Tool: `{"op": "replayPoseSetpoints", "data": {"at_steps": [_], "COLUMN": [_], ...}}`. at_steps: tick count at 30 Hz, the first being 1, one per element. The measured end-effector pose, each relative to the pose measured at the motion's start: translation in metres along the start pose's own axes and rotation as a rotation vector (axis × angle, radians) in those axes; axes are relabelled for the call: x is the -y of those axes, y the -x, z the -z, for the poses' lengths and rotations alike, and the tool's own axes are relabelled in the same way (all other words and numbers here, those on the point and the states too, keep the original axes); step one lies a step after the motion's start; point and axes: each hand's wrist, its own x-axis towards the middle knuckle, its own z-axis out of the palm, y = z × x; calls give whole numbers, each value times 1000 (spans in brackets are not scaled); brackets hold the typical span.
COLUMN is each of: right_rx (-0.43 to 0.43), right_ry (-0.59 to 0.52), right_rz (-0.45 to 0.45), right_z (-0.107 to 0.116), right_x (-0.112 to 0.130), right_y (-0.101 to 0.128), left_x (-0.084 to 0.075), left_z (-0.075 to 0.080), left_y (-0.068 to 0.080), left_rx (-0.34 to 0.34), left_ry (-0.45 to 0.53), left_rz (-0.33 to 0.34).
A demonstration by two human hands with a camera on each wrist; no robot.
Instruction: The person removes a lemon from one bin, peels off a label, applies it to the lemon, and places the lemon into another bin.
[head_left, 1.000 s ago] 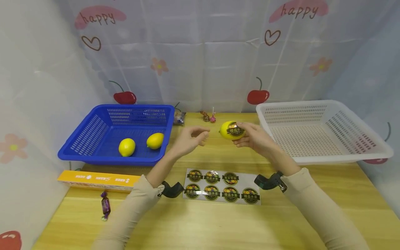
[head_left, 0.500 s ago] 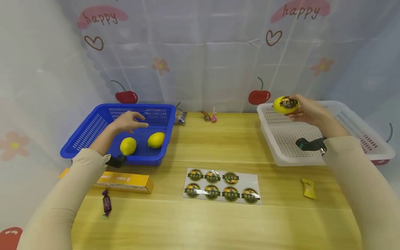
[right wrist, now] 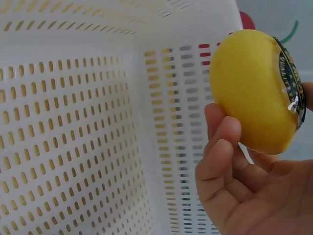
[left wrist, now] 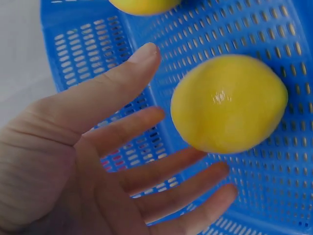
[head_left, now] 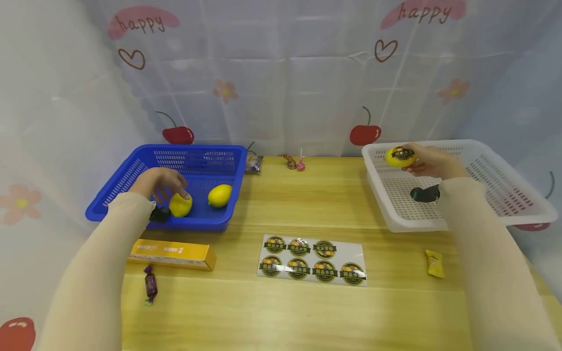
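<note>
In the head view my left hand (head_left: pixel 161 183) reaches into the blue basket (head_left: pixel 237 195), close beside a plain lemon (head_left: pixel 180 205). The left wrist view shows its thumb and fingers spread around the near side of that lemon (left wrist: pixel 229 104). Another lemon (head_left: pixel 220 195) lies to the right in the same basket. My right hand (head_left: pixel 432 162) grips a lemon (head_left: pixel 393 161) bearing a dark round sticker (head_left: pixel 403 153), above the white basket (head_left: pixel 381 202). In the right wrist view the fingers curl under this lemon (right wrist: pixel 247 88), and the sticker faces away to the right.
A sheet of round stickers (head_left: pixel 312 261) lies mid-table between the baskets. An orange box (head_left: pixel 175 253) and a purple-wrapped candy (head_left: pixel 150 285) lie front left. A yellow packet (head_left: pixel 434 263) is at right. A lollipop (head_left: pixel 300 165) and small wrapped sweets (head_left: pixel 253 164) sit at the back.
My hands have moved apart. The left went over to the blue basket and down beside a lemon; the right carried the stickered lemon rightward over the white basket and lowered slightly.
</note>
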Motion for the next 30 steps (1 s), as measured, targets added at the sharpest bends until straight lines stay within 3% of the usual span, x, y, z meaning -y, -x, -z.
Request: {"op": "replayPoseSetpoints", "data": {"at_steps": [7,12,23,30], "right_rx": [36,32,27,-20], "right_ry": [76,144,205,528], "right_rz": [-87,-139,-149,-55], "right_z": [-8,-20,-41,-41], "right_x": [-7,-10,-23,-24], "right_y": [-14,-21,-33,-20], "left_x": [0,-1,0,1], "left_z": [1,-2,-5,-6], "left_y": [-14,-25,-39,-40], "left_rx": [48,73,92,86], "left_ry": [57,43,110,159], "left_rz": [53,48,40,38]}}
